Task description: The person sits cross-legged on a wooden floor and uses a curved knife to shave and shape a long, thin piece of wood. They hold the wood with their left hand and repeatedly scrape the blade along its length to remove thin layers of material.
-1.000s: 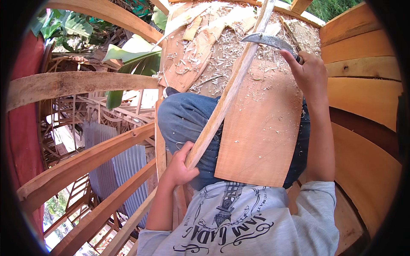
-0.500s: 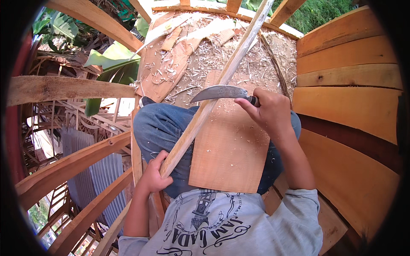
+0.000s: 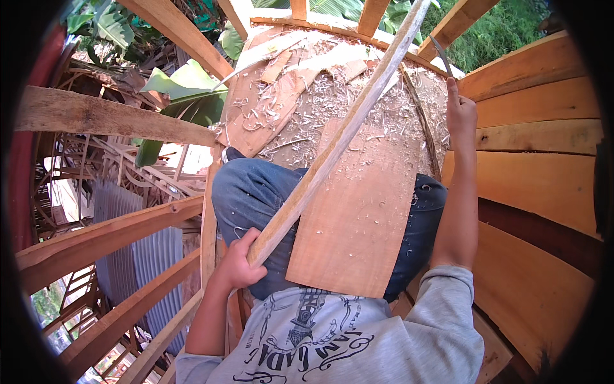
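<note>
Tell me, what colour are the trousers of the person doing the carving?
Blue denim trousers, dusted with pale wood shavings, best seen in the head view.

— That long stick (image 3: pixel 332 150) in the left hand (image 3: pixel 238 265), is it bare wood?

— Yes, pale, raw wood, rough and a bit fibrous along its shaved face.

— And the board (image 3: pixel 358 217) across the lap?

— Reddish-brown wood, flat and matt, fairly smooth, dusted with pale shavings (image 3: pixel 320 102) that look dry and curly.

— The blade (image 3: pixel 441 56) in the right hand (image 3: pixel 460 115)?

— Grey metal, dull, with only a faint sheen.

— The curved planks (image 3: pixel 543 173) on the right?

— Orange-toned wood, smoother, slightly satin. The trousers (image 3: pixel 256 192) are blue denim, the shirt (image 3: pixel 332 345) soft grey cloth.
</note>
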The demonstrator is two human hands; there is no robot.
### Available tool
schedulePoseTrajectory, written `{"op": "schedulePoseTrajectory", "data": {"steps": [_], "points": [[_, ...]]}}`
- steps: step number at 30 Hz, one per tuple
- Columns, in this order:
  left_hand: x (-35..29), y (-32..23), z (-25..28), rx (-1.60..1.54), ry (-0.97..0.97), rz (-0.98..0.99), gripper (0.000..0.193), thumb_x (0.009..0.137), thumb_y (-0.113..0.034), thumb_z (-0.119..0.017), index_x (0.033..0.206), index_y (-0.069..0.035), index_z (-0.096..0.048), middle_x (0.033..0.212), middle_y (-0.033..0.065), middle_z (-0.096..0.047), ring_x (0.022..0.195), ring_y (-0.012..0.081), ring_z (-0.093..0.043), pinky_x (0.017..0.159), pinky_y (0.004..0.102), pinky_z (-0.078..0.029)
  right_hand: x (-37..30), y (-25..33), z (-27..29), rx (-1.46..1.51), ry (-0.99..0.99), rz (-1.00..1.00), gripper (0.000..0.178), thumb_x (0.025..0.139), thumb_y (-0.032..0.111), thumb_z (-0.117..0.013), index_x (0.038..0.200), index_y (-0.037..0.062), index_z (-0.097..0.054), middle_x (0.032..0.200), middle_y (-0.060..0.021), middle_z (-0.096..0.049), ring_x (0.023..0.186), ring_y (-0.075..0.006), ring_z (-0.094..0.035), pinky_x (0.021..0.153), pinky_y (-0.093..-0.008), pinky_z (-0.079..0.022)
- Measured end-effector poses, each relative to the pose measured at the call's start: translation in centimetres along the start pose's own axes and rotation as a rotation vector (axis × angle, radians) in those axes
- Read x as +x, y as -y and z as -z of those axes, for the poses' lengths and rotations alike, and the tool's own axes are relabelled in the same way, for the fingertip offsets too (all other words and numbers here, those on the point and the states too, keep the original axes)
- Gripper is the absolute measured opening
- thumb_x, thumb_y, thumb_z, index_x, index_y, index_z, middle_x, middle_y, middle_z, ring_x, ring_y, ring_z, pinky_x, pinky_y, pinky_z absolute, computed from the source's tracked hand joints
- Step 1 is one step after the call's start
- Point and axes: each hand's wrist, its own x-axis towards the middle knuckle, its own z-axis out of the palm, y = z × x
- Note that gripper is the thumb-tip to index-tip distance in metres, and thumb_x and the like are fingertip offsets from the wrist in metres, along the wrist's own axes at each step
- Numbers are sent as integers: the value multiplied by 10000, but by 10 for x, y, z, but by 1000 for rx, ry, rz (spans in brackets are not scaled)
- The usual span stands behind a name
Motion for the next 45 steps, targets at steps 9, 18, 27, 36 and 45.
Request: {"op": "schedulePoseTrajectory", "data": {"steps": [9,18,27,36,45], "points": [[-3,-3,-5,26,-39,10,396,598,-101,-633,962,-31,-495,735,175,-604,721,369,-629,648,344,-476,-97,8,11,252,157,120,592,909,477,-557,574,1,-450,475,-39,-345,461,-110,-323,442,-330,-258],[-6,3,1,40,-5,-87,436,576,-87,-631,993,-33,-516,748,158,-597,703,321,-638,637,326,-469,-105,50,11,-138,67,335,581,791,578,-633,588,42,-540,484,-122,-502,470,-304,-538,459,-397,-396],[-14,22,-5,78,-34,-188,476,561,-129,-655,1014,-60,-527,746,167,-622,735,372,-641,648,372,-499,-37,-9,30,430,-128,-85,655,932,546,-476,550,52,-280,511,29,-255,500,-84,-243,453,-318,-199],[-17,22,-20,157,-167,-142,442,532,-125,-645,950,-45,-527,745,153,-608,689,356,-635,628,354,-492,-168,55,28,-44,122,398,582,789,536,-666,570,28,-485,442,-87,-407,396,-230,-433,417,-349,-336],[-16,28,-21,139,-212,-209,508,536,-141,-685,1016,-56,-543,761,168,-615,711,361,-637,624,380,-504,-109,50,29,-146,-85,316,602,778,578,-651,586,23,-516,453,-115,-411,431,-313,-446,438,-386,-349]]}}
